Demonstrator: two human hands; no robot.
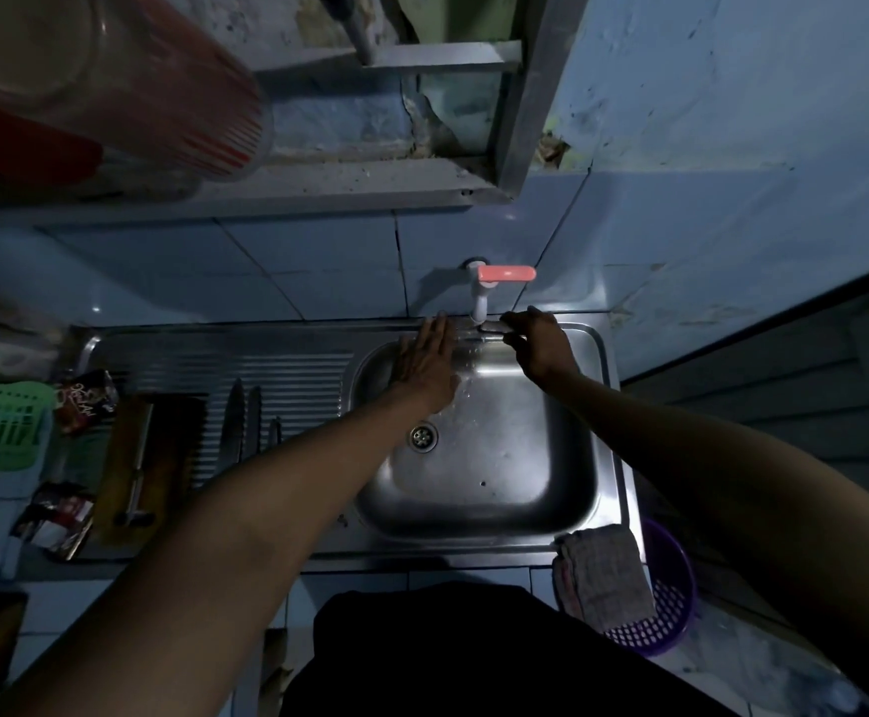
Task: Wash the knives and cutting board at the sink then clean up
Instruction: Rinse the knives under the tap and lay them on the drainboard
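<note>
At frame centre, I hold my left hand flat beneath the tap for rinsing; my right hand grips something small, unclear what.

A single head-worn wide-angle camera looked steeply down from above the person's chest, facing the tiled wall behind the sink — close enough that both forearms ran in from the lower corners. The lens bowed the edges, so the shelf overhead and the purple basket low at right both fitted in.
</note>
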